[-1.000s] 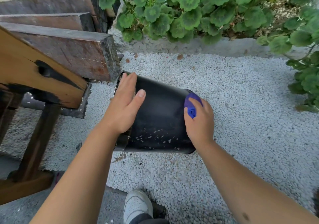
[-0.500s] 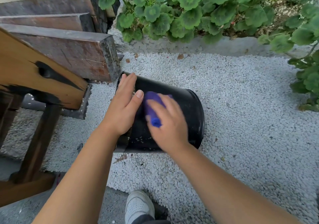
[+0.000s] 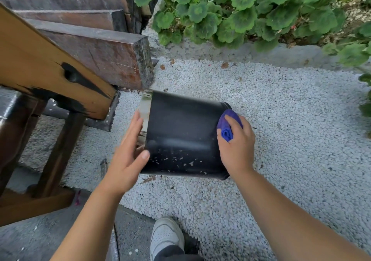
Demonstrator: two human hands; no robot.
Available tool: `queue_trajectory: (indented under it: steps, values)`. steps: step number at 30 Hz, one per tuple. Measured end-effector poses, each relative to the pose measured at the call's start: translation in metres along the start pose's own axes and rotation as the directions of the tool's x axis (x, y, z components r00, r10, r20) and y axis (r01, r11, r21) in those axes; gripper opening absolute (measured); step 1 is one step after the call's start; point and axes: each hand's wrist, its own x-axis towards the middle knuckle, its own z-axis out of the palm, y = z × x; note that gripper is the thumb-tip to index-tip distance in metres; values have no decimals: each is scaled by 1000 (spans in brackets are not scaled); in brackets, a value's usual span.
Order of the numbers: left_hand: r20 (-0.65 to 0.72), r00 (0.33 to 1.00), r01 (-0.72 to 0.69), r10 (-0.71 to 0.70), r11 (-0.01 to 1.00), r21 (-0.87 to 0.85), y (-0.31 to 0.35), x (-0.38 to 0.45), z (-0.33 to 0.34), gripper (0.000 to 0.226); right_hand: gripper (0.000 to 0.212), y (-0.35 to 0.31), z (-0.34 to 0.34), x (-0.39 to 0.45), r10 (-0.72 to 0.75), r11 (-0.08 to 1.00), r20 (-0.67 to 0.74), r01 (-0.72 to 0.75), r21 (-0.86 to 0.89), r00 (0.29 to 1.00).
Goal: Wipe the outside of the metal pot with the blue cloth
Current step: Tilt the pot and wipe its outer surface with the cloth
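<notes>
Gravel (image 3: pixel 301 140), blue cloth (image 3: pixel 227 128) back at pot (image 3: pixel 180 132) base

I am finding no legible text, label, brand, number or sign on anything in view.

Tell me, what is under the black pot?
The black metal pot lies on its side on white gravel. Gravel directly beneath it is hidden, and its inside cannot be seen.
</notes>
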Motion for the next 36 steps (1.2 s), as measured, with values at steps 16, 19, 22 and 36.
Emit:
queue_trajectory:
  steps: [16,19,22,36]
  values:
    - [243,966,138,-92,974,-179,62,89,-17,92,28,-17,-34,89,446,806,285,-519,284,848]
    - [249,965,107,-81,990,-95,69,99,-14,85,30,-10,-31,96,444,783,325,-538,313,835]
    - [179,984,5,-6,1000,8,72,98,-3,75,22,-5,-26,95,435,807,302,-516,287,848]
    - [10,995,99,-99,995,-14,70,108,9,76,43,-124,-20,17,-285,935,127,246,256,950]
